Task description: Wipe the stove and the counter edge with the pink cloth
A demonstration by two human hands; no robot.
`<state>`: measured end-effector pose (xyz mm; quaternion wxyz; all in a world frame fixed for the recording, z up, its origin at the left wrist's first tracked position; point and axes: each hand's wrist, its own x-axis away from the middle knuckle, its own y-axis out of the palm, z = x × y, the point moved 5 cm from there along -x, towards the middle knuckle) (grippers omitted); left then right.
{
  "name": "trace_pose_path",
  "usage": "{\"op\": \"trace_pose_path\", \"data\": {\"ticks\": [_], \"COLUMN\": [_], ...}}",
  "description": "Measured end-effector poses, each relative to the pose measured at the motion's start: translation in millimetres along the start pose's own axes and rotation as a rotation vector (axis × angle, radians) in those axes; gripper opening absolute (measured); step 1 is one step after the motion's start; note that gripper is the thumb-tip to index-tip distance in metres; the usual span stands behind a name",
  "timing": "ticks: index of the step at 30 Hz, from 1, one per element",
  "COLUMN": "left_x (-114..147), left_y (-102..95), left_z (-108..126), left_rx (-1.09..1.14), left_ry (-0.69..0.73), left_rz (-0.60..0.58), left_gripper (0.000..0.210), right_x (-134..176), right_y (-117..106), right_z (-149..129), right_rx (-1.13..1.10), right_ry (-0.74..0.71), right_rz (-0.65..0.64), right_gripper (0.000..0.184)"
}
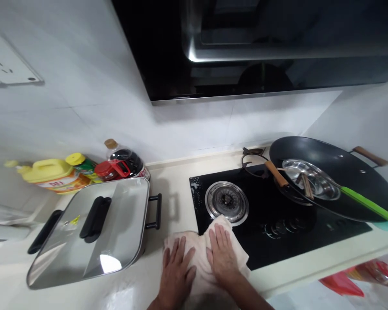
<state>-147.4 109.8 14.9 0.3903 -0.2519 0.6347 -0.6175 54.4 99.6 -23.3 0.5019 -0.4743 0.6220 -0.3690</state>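
A pale pink cloth [198,258] lies spread over the counter's front and the near left corner of the black gas hob [255,241]. My left hand [177,269] rests flat on the cloth's left part, over the counter, fingers stretched out. On its right part, my right hand [223,256] presses flat with extended fingers, over the hob's corner. Just beyond the right hand, the cloth's top reaches the round metal burner [226,201]. Water drops [196,193] dot the hob's far left corner. What lies under the cloth is hidden.
Left stands a lidded rectangular electric pan [123,224] with black handles. Behind it are a yellow jug [51,172], a red-lidded jar [106,171] and a dark sauce bottle [129,159]. A large wok [330,155] holding utensils covers the hob's right. The range hood [261,73] hangs overhead.
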Motion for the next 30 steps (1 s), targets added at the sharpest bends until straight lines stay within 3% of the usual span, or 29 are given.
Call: {"op": "trace_pose_path", "data": {"ticks": [6, 9, 12, 15, 18, 25, 30], "left_x": [8.7, 0.0, -0.8, 8.8, 14.2, 12.9, 49.9], "left_y": [-9.7, -15.8, -8.7, 11.6, 24.4, 10.8, 36.0], "left_z": [-19.3, -21.7, -22.2, -17.7, -8.5, 6.2, 11.8], "left_rx": [-0.012, 0.026, 0.136, 0.257, 0.267, 0.233, 0.183], "left_ry": [-0.437, -0.545, -0.628, -0.712, -0.734, -0.514, -0.393], "left_rz": [-0.115, -0.160, -0.187, -0.224, -0.217, -0.177, -0.201], "left_gripper": [0.055, 0.058, 0.056, 0.057, 0.059, 0.061, 0.072], "right_x": [-77.2, -115.6, -129.3, -110.7, -69.1, 39.3, 63.1], "right_y": [15.2, 23.6, 26.5, 23.4, 17.9, 7.3, -2.1], "right_z": [-32.2, -40.3, -42.8, -41.4, -35.3, -15.5, -18.9], "right_rx": [-0.053, -0.060, -0.066, -0.062, -0.034, 0.085, 0.097], "right_ry": [-0.004, 0.061, 0.125, 0.113, 0.073, -0.144, -0.217], "right_rz": [-0.156, -0.238, -0.265, -0.225, -0.128, 0.098, 0.146], "right_gripper": [0.067, 0.069, 0.067, 0.065, 0.064, 0.075, 0.091]}}
